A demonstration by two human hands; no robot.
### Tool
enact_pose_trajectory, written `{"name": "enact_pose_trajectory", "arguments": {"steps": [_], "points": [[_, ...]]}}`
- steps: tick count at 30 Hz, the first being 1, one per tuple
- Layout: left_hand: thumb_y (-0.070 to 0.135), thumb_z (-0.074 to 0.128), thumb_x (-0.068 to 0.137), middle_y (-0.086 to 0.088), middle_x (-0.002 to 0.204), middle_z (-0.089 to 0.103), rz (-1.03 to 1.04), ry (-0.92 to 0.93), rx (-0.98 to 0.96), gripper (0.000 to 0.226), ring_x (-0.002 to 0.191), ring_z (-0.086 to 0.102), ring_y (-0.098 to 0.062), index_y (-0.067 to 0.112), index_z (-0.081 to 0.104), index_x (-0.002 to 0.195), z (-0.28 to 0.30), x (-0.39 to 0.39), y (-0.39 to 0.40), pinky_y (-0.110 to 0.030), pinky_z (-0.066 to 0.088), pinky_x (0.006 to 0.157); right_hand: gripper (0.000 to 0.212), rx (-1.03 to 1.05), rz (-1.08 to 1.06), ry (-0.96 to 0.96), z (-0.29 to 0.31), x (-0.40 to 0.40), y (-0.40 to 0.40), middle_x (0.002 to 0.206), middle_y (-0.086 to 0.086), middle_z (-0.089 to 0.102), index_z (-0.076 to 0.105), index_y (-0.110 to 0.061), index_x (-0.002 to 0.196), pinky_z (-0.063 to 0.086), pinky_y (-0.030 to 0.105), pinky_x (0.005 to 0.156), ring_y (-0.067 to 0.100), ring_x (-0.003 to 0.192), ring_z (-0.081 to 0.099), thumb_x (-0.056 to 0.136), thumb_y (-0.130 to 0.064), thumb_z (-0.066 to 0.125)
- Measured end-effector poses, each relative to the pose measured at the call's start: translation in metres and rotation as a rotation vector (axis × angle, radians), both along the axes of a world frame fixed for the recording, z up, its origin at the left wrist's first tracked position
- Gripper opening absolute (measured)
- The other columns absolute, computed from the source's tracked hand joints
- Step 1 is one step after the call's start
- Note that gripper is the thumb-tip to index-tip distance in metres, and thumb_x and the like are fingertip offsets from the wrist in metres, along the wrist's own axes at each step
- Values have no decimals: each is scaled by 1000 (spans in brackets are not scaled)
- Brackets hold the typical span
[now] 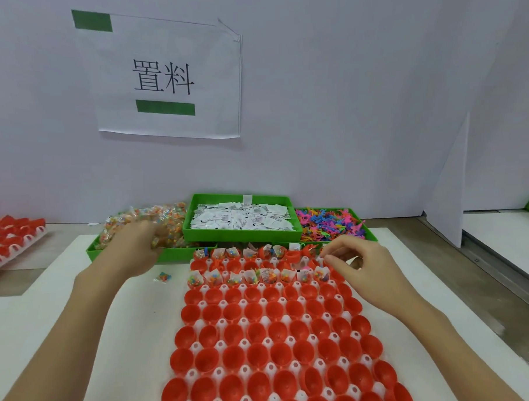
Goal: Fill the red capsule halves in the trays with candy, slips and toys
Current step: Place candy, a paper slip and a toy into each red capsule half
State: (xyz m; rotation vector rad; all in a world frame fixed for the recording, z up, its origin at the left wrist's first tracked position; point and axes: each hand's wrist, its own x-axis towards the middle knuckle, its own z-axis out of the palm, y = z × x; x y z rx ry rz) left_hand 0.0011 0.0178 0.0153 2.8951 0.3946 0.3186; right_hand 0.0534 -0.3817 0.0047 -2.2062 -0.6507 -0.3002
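On the desk (65, 315), directly before the person, a white tray (221, 344) of red capsule halves (253, 328) runs lengthwise away from them toward the wall. Only the far rows hold anything: one row is stuffed with candy packets and slips (262, 276), and the farthest row is partly filled. Every nearer row sits bare, so the job looks barely begun.

Right hand (355, 264) hovers at the tray's far right corner, fingers curled narrow as if pinching something small (too tiny to make out). Left hand (135, 248) reaches beyond the tray's far left corner into the candy bin (123, 252), fingers bent among the wrappers; whether it grips any, I cannot tell, as it is blurred.

One loose candy packet (163, 277) lies on the desk beside the tray. Behind sit a green slips bin (243, 219) and a bin of coloured toys (331, 223). Unfilled cups lie toward the person, so both hands would work backwards, the right being nearer the tray.

A second tray (12, 238) waits far left.
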Motion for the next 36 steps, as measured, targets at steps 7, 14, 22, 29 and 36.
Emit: {"name": "enact_pose_trajectory", "arguments": {"steps": [7, 14, 22, 29, 36], "points": [[-3, 78, 84, -11, 95, 76, -40, -309, -84, 10, 78, 60, -26, 5, 81, 90, -10, -3, 3, -39, 50, 83, 22, 32, -26, -44, -7, -1, -1, 89, -25, 70, 72, -34, 89, 51, 16, 66, 2, 85, 66, 92, -12, 71], [-5, 79, 83, -9, 86, 71, -61, -321, -147, 16, 75, 63, -28, 5, 81, 95, -10, -4, 9, -41, 54, 79, 20, 64, -67, -56, -14, -2, -13, 86, -22, 71, 72, -34, 92, 50, 13, 67, 3, 84, 66, 94, -15, 71], [-8, 82, 77, -8, 68, 67, -70, -346, -134, 11, 65, 57, -26, 2, 81, 77, -13, -3, 12, -32, 43, 68, 19, 67, -111, -41, -15, -1, -18, 82, -21, 71, 71, -35, 92, 55, 22, 68, 5, 83, 68, 94, -17, 70], [1, 77, 86, -9, 77, 63, -24, -394, -78, 6, 71, 54, -27, 4, 80, 81, -1, -3, 13, -33, 35, 66, 21, 85, -100, -49, -15, -4, -19, 82, -19, 71, 70, -37, 91, 54, 20, 67, 6, 83, 68, 94, -16, 69], [6, 71, 93, -2, 83, 70, -67, -503, -211, 8, 68, 73, -19, 9, 73, 87, 28, -6, -16, -33, 55, 66, 21, 106, -58, -55, -7, -9, -4, 85, -20, 71, 71, -34, 94, 54, 21, 70, 4, 83, 68, 94, -13, 70]]}}
